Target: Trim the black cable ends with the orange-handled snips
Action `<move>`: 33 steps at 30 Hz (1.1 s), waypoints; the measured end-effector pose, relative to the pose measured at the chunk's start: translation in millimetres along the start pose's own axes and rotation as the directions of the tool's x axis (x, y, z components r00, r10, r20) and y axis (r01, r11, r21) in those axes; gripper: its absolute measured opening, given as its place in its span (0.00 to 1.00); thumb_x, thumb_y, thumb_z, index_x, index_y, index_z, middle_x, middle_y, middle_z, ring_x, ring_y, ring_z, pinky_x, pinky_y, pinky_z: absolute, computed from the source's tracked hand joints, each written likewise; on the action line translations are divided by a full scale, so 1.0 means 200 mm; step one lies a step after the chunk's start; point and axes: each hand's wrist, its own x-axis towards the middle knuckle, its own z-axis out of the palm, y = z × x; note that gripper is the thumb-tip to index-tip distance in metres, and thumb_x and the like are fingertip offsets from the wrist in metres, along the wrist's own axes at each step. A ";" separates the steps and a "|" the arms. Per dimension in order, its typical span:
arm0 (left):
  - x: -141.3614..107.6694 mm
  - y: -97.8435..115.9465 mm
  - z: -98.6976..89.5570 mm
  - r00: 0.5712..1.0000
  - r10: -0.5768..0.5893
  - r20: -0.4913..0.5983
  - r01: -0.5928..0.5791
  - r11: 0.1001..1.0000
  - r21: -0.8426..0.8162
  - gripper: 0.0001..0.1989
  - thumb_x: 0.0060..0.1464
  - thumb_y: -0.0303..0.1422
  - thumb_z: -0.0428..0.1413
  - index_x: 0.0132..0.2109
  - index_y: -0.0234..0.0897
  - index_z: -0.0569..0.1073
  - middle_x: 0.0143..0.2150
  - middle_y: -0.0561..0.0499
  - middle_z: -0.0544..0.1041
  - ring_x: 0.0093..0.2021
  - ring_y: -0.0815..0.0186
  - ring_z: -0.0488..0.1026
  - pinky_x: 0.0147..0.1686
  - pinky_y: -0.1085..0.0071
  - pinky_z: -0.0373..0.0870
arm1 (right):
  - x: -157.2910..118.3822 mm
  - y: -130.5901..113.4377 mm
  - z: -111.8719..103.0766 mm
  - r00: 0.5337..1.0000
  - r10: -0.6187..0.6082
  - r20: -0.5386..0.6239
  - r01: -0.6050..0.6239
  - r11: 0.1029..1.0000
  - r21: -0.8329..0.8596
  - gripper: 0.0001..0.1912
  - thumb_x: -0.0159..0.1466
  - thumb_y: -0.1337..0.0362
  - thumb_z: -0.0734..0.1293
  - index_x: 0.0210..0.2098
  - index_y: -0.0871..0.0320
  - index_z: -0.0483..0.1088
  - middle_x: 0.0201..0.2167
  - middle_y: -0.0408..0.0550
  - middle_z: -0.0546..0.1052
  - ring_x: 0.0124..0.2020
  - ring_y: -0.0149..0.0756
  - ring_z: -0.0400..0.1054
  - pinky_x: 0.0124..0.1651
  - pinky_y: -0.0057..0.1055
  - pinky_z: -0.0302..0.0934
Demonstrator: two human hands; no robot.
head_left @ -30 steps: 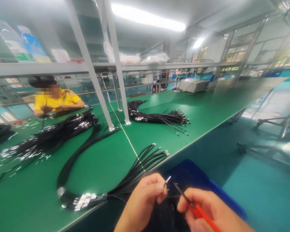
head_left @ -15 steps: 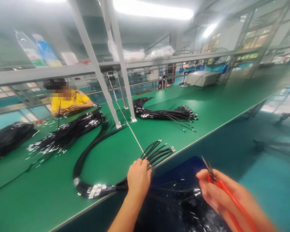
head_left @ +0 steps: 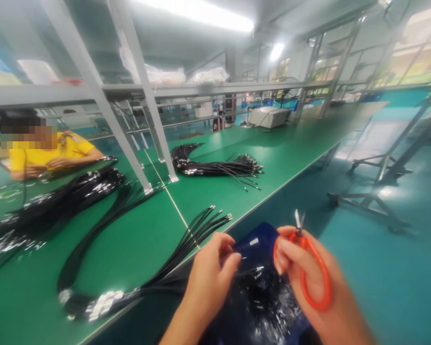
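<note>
Green bench (head_left: 290, 151), black cables (head_left: 81, 247) fanned at near edge; gray shelf (head_left: 215, 88) above, ceiling light (head_left: 208, 17) on.
Left hand (head_left: 213, 266) curled, can't tell from here if pinching anything; right hand (head_left: 309, 268) wraps red scissors (head_left: 322, 297) near blue bin (head_left: 260, 234). Person in yellow (head_left: 70, 148) opposite.

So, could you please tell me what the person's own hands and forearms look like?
The left hand and right hand are both bare, without gloves. No sleeve, watch or bracelet shows on the visible forearms; blur makes small details hard to tell.
</note>
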 end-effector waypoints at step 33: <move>-0.13 0.02 0.04 0.976 -0.173 0.132 0.211 0.600 -0.772 0.14 0.44 0.40 0.65 0.26 0.35 0.71 0.23 0.52 0.77 0.26 0.67 0.70 0.29 0.73 0.66 | -0.13 0.20 0.13 0.958 0.274 0.088 -0.287 0.932 0.223 0.10 0.51 0.68 0.72 0.32 0.57 0.70 0.23 0.40 0.73 0.22 0.29 0.65 0.27 0.25 0.62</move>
